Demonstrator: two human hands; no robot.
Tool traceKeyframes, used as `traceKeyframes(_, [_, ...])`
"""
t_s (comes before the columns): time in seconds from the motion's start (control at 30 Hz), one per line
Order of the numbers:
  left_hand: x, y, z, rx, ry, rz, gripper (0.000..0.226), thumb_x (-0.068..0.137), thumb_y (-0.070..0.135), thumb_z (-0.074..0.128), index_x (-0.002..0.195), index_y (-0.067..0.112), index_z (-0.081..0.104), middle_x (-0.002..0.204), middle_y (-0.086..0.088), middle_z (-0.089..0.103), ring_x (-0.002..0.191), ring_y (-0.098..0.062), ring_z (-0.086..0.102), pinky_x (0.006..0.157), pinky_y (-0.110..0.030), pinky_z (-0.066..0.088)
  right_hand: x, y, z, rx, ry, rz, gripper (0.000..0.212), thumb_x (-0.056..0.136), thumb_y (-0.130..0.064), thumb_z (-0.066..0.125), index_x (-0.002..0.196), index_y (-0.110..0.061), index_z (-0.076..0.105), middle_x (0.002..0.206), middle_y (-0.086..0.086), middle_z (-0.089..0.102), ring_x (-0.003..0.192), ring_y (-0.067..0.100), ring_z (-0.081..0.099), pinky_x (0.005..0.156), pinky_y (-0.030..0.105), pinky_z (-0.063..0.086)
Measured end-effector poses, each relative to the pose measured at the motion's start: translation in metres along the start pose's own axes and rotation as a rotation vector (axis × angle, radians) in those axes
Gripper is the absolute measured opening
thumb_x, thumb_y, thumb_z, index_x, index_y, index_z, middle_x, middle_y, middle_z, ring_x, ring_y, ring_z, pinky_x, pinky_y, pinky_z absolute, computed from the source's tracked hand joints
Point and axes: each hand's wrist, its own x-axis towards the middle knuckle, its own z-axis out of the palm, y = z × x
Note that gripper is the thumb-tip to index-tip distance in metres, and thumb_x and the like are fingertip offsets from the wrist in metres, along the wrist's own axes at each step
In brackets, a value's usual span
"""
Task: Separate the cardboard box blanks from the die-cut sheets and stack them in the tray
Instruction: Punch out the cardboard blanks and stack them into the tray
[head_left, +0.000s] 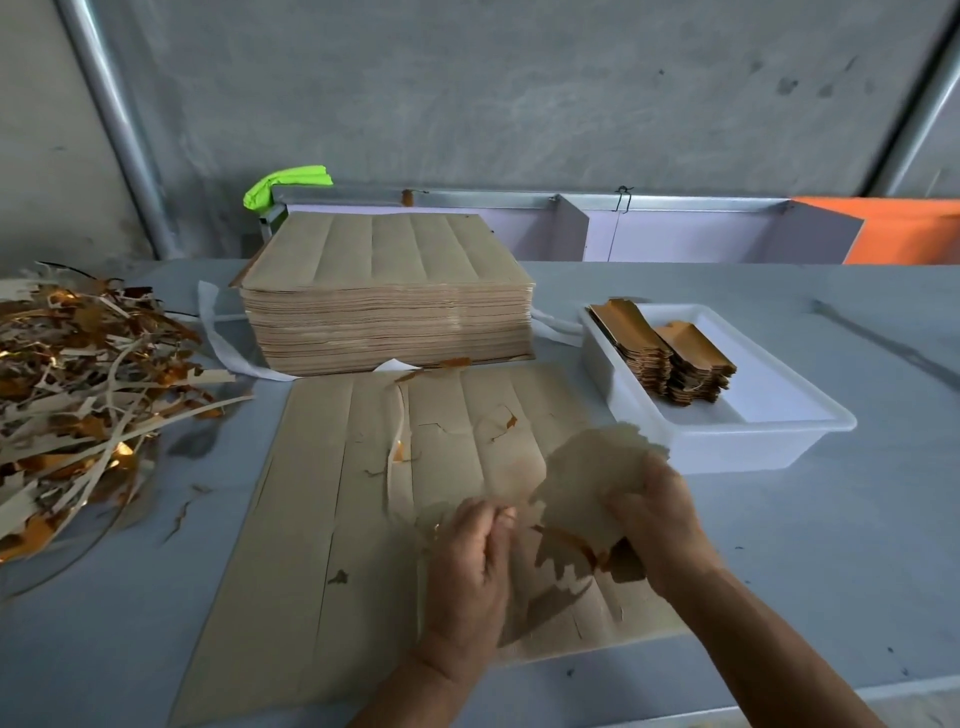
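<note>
A brown die-cut sheet (322, 499) lies flat on the table in front of me, slit into long strips with some torn spots. My right hand (660, 525) grips a loose cardboard blank (587, 467) lifted above the sheet's right side. My left hand (467, 566) pinches the sheet's edge beside that blank, fingers curled. A white plastic tray (748, 431) at the right holds two short stacks of gold-faced blanks (675, 358). A thick pile of uncut sheets (384, 296) stands behind.
A heap of cardboard and gold foil scrap strips (78, 395) covers the table's left side. White strapping (218, 338) lies around the pile. A metal frame with green tape (285, 182) and an orange panel (904, 228) runs along the back by the grey wall.
</note>
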Motion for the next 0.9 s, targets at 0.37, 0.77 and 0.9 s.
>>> traceKeyframes(0.37, [-0.016,0.025,-0.027,-0.021,-0.403,-0.023,0.05,0.074,0.064,0.06,0.108,0.028,0.062,0.091,0.014,0.062,0.063,-0.001,0.048,0.06,-0.02,0.044,0.008,0.002,0.024,0.124,0.214,-0.134,0.032,0.091,-0.004,0.052,0.108,-0.025,0.036,0.099,-0.004,0.047,0.1,0.024,0.049,0.076,0.045,0.052])
traceKeyframes(0.77, [-0.004,0.022,-0.065,-0.585,-0.097,-0.289,0.038,0.085,0.039,0.05,0.054,0.02,0.064,0.089,0.001,0.073,0.061,-0.014,0.053,0.047,-0.018,0.035,0.03,-0.011,-0.02,0.286,0.398,-0.07,0.049,0.09,0.003,0.048,0.13,-0.024,0.037,0.114,0.002,0.041,0.094,0.028,0.051,0.04,0.034,0.052])
traceKeyframes(0.9, [0.015,0.021,-0.09,-1.075,0.027,-0.443,0.039,0.085,0.034,0.044,0.051,0.018,0.056,0.098,-0.012,0.072,0.084,-0.021,0.064,0.054,-0.022,0.045,0.018,-0.003,-0.018,0.07,0.114,-0.246,0.067,0.091,0.008,0.043,0.138,-0.038,0.03,0.116,-0.006,0.045,0.101,0.025,0.051,0.067,0.046,0.054])
